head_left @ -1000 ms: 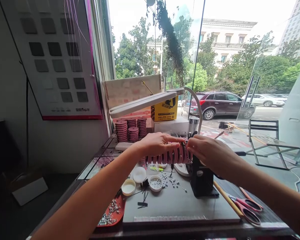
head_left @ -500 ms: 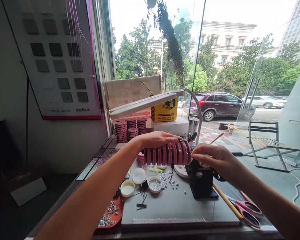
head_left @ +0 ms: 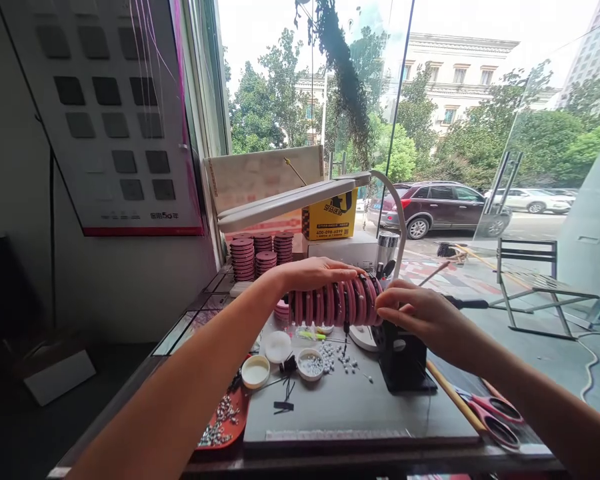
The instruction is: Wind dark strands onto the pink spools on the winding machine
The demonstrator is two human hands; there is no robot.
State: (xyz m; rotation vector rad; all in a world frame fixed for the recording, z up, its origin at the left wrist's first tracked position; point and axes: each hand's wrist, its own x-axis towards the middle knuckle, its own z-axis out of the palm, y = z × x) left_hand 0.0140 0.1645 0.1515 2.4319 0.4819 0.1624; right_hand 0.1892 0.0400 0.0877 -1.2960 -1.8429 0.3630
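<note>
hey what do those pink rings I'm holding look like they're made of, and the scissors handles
The pink rings under the left hand look like matte plastic or rubber: even colour, no glint; which one is unclear. The right hand touches the row's end. The scissors have glossy pink handles, likely plastic.

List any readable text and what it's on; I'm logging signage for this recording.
"400-098-6599": yellow box behind the lamp; the black characters above the number are too blurred to read.
"5G", partly legible: bottom line of the wall poster; the characters around it are unreadable.
Car plates outside: too small to read.
</note>
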